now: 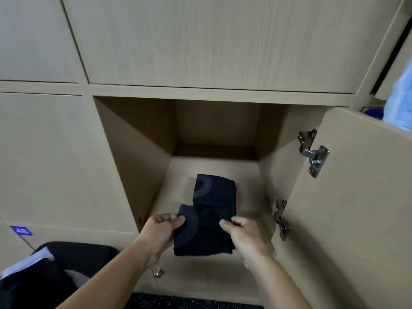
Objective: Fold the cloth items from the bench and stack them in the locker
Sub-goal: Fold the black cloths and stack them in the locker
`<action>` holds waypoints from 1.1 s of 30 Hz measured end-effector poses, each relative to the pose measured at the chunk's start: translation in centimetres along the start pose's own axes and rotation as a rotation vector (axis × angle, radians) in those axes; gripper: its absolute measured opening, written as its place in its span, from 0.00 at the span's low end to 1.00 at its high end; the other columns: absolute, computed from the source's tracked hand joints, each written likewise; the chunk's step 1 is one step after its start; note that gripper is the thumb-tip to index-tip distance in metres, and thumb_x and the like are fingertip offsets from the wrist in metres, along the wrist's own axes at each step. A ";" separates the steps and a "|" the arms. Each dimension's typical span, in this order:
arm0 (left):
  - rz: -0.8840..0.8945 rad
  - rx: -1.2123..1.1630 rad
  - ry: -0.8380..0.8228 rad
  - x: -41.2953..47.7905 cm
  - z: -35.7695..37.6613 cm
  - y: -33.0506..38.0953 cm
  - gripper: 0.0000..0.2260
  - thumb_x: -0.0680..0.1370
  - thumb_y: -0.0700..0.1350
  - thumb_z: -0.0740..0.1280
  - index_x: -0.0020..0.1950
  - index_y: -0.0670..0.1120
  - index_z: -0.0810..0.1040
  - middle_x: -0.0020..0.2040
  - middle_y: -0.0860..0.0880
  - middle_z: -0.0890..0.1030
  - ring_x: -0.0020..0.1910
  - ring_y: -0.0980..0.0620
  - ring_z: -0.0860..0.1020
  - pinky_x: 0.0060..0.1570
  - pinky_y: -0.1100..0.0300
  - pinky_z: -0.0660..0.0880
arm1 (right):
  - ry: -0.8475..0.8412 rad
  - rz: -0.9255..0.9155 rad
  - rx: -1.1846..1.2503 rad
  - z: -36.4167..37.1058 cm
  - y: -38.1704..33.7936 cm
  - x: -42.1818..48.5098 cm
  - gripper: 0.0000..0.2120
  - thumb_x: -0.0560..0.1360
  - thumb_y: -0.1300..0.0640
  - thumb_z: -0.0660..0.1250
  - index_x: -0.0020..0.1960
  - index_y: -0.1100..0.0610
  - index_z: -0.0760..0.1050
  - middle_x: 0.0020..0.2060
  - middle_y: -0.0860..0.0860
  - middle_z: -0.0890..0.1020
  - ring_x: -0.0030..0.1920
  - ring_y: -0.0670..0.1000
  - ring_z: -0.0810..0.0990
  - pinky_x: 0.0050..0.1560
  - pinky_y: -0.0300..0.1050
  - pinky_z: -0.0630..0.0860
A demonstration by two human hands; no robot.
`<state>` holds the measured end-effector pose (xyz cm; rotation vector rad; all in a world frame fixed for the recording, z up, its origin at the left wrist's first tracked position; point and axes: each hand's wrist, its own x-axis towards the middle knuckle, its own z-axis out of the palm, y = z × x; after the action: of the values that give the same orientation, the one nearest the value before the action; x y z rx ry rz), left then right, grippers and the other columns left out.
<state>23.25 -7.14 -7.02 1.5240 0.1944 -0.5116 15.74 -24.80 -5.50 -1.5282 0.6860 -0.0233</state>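
Pale wooden lockers (200, 41) line the wall. Left hand (159, 230) and right hand (244, 233) pinch a folded dark cloth (202, 235) at the front edge of the open locker (249, 197), fingers mostly hidden beneath; a second folded cloth (214, 189) lies just behind.

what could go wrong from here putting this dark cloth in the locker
The held cloth is pinched only at its side edges by the left hand and right hand, so it may sag and unfold. Sliding it in could shove the cloth already inside the locker askew.
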 end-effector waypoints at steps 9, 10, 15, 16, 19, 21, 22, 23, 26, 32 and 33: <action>0.197 0.025 0.018 7.0 4.4 8.0 0.04 0.79 0.41 0.69 0.48 0.41 0.82 0.48 0.42 0.84 0.51 0.44 0.82 0.54 0.52 0.79 | 0.145 -0.134 0.106 -0.6 -6.1 8.8 0.11 0.75 0.59 0.70 0.51 0.67 0.78 0.45 0.57 0.84 0.45 0.55 0.81 0.40 0.46 0.76; 0.195 0.023 0.028 7.9 4.6 8.0 0.04 0.78 0.41 0.69 0.49 0.40 0.82 0.48 0.42 0.84 0.51 0.45 0.82 0.53 0.54 0.79 | 0.160 -0.141 0.114 -0.6 -6.2 9.7 0.10 0.75 0.59 0.70 0.51 0.67 0.78 0.46 0.57 0.84 0.45 0.55 0.81 0.38 0.45 0.74; 0.194 0.050 0.026 10.7 4.7 6.3 0.05 0.79 0.39 0.67 0.52 0.40 0.81 0.50 0.43 0.84 0.49 0.47 0.82 0.52 0.55 0.79 | 0.187 -0.148 0.145 -0.1 -5.0 12.3 0.03 0.75 0.63 0.70 0.45 0.63 0.77 0.39 0.54 0.81 0.40 0.52 0.79 0.39 0.43 0.74; 0.196 0.043 0.024 11.1 4.6 5.9 0.05 0.79 0.39 0.67 0.52 0.41 0.81 0.50 0.43 0.84 0.50 0.48 0.81 0.54 0.54 0.79 | 0.193 -0.154 0.153 0.0 -4.7 12.7 0.04 0.75 0.63 0.69 0.45 0.64 0.77 0.39 0.53 0.81 0.40 0.51 0.78 0.39 0.43 0.74; 0.213 0.019 0.020 11.9 4.6 5.1 0.04 0.79 0.37 0.67 0.50 0.43 0.81 0.49 0.46 0.83 0.49 0.50 0.81 0.51 0.59 0.79 | 0.223 -0.169 0.150 0.3 -3.7 13.7 0.06 0.75 0.62 0.69 0.40 0.60 0.76 0.38 0.52 0.81 0.41 0.52 0.79 0.41 0.44 0.75; 0.231 0.023 0.020 12.3 5.0 4.6 0.06 0.80 0.36 0.66 0.46 0.45 0.80 0.45 0.48 0.83 0.46 0.52 0.80 0.47 0.63 0.78 | 0.241 -0.171 0.124 0.3 -2.9 14.4 0.03 0.75 0.61 0.70 0.44 0.60 0.79 0.42 0.55 0.83 0.44 0.53 0.80 0.46 0.46 0.77; 0.246 0.028 0.022 12.4 5.1 4.4 0.07 0.80 0.36 0.66 0.44 0.46 0.79 0.43 0.50 0.82 0.44 0.54 0.80 0.44 0.65 0.77 | 0.252 -0.179 0.110 0.2 -2.6 14.6 0.03 0.75 0.61 0.70 0.48 0.60 0.79 0.46 0.55 0.83 0.46 0.54 0.81 0.48 0.47 0.78; 0.267 0.040 0.029 12.3 5.2 4.1 0.08 0.80 0.36 0.66 0.44 0.47 0.78 0.42 0.52 0.82 0.43 0.57 0.79 0.41 0.67 0.76 | 0.265 -0.196 0.090 0.1 -2.3 14.8 0.06 0.75 0.61 0.70 0.52 0.60 0.79 0.48 0.55 0.83 0.48 0.53 0.81 0.52 0.49 0.78; 0.383 0.166 0.036 12.3 5.1 3.5 0.06 0.80 0.38 0.66 0.55 0.46 0.79 0.51 0.53 0.82 0.48 0.60 0.79 0.45 0.69 0.74 | 0.337 -0.378 -0.130 -0.2 -1.8 14.1 0.13 0.76 0.61 0.69 0.60 0.58 0.77 0.52 0.50 0.79 0.53 0.49 0.77 0.58 0.43 0.74; 0.785 0.722 -0.049 12.0 4.2 2.2 0.21 0.81 0.49 0.63 0.74 0.46 0.69 0.72 0.56 0.68 0.72 0.60 0.62 0.72 0.66 0.55 | 0.268 -0.796 -0.727 -0.1 -1.8 13.4 0.18 0.79 0.55 0.64 0.68 0.56 0.73 0.64 0.50 0.75 0.66 0.48 0.69 0.64 0.33 0.59; 0.791 0.779 -0.086 12.2 4.2 1.9 0.23 0.81 0.52 0.60 0.75 0.46 0.66 0.75 0.54 0.64 0.75 0.60 0.58 0.73 0.67 0.52 | 0.236 -0.781 -0.756 0.0 -1.5 13.6 0.19 0.80 0.53 0.63 0.70 0.56 0.71 0.67 0.50 0.73 0.68 0.48 0.67 0.66 0.34 0.58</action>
<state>33.99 -13.70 -10.35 2.1448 -0.7371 0.0120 27.45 -30.79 -9.46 -2.4775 0.2295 -0.5975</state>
